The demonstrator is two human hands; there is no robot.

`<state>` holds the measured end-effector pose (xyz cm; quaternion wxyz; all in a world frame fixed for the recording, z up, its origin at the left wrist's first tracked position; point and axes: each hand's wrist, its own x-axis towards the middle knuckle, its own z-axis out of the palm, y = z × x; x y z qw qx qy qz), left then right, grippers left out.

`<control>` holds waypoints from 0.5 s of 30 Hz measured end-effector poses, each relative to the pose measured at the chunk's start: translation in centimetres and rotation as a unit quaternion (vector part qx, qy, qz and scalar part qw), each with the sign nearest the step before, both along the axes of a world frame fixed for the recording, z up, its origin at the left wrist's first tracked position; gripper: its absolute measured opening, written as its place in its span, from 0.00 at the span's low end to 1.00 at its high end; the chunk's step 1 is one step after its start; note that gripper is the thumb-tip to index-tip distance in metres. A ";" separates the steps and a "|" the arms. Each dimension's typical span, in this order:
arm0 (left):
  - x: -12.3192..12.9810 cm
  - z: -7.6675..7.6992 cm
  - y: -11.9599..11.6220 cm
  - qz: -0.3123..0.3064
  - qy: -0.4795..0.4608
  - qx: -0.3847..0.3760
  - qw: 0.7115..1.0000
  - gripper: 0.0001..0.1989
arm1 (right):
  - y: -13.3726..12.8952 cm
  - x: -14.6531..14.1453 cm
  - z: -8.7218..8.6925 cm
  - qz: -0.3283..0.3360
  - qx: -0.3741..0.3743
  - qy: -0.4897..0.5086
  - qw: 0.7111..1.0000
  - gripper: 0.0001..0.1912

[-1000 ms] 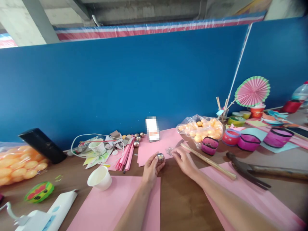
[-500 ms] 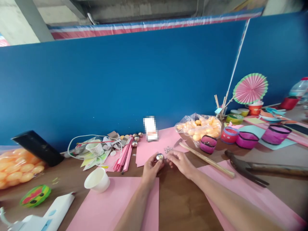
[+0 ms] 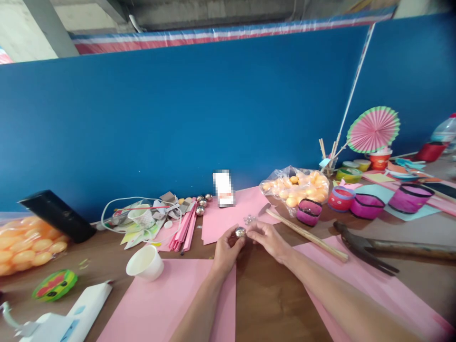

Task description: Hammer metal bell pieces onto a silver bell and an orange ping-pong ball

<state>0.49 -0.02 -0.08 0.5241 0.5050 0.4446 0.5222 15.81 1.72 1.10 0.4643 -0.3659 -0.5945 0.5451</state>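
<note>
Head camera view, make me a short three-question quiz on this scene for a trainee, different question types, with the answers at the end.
1. Which hand holds a shiny silver ball?
2. True or false: the hammer lies to the right of the white cup.
3. What colour edges the pink paper fan? A) black B) green C) blue

Key:
1. The left hand.
2. True.
3. B.

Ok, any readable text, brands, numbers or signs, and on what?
None readable.
White panel: pixelated, unreadable.
Red cup: marks too small to read.
Power strip: blue patches, no legible lettering.
</note>
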 end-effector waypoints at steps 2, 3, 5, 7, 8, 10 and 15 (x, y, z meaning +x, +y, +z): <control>0.0 -0.1 0.0 0.000 -0.003 0.006 1.000 0.27 | 0.0 0.1 0.2 -0.007 0.015 -0.027 0.999 0.10; 0.0 -0.2 0.0 0.001 -0.004 0.009 1.000 0.26 | -0.1 0.1 0.2 -0.008 0.015 -0.035 0.999 0.10; 0.1 -0.2 0.0 0.005 -0.004 0.012 1.000 0.26 | -0.1 0.1 0.2 -0.006 0.007 -0.042 0.999 0.11; 0.1 0.0 -0.1 0.008 0.002 0.017 1.000 0.26 | -0.1 0.1 0.2 -0.001 0.001 -0.039 0.999 0.11; 0.1 0.1 -0.1 0.009 0.006 0.019 1.000 0.26 | 0.0 0.1 0.1 0.002 0.000 -0.036 0.999 0.11; 0.2 0.3 -0.2 0.011 0.018 0.022 1.000 0.26 | 0.0 0.1 0.0 0.007 -0.001 -0.032 0.999 0.11; 0.2 0.2 -0.2 0.012 0.025 0.026 0.999 0.26 | 0.0 0.0 0.0 0.012 0.001 -0.037 0.999 0.10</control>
